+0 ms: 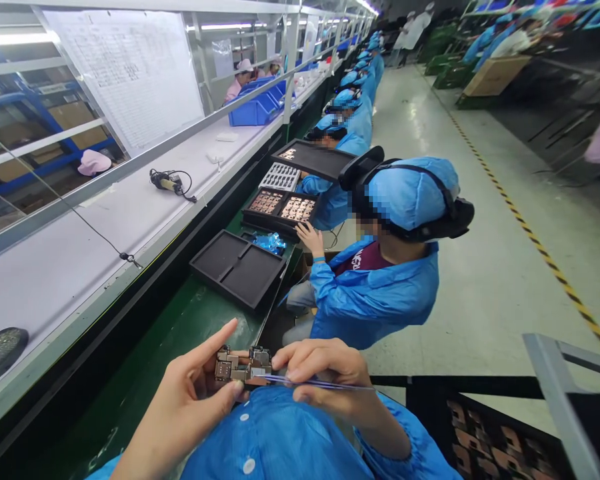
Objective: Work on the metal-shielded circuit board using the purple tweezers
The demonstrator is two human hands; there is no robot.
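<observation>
blue smock (250, 437) sits nearest my camera; just above it, my left hand (193, 393) pinches a small circuit board (243, 372) while my right hand (330, 367) grips tweezers (330, 385), tips at the board. from here i'd judge it light, stiff, fragile: best held by its edges.

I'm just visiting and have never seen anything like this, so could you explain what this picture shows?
There is no robot here: a person works bare-handed, seen by a camera worn on their head, looking forward and down. The left hand holds a small circuit-board part; the right hand holds a thin tweezer-like tool, its tip at that part. Ahead, on the green work surface, lies a divided black tray, with shiny blue material beside it. Just beyond, a co-worker's hand is at the edge of a black case of copper-coloured pieces.
</observation>
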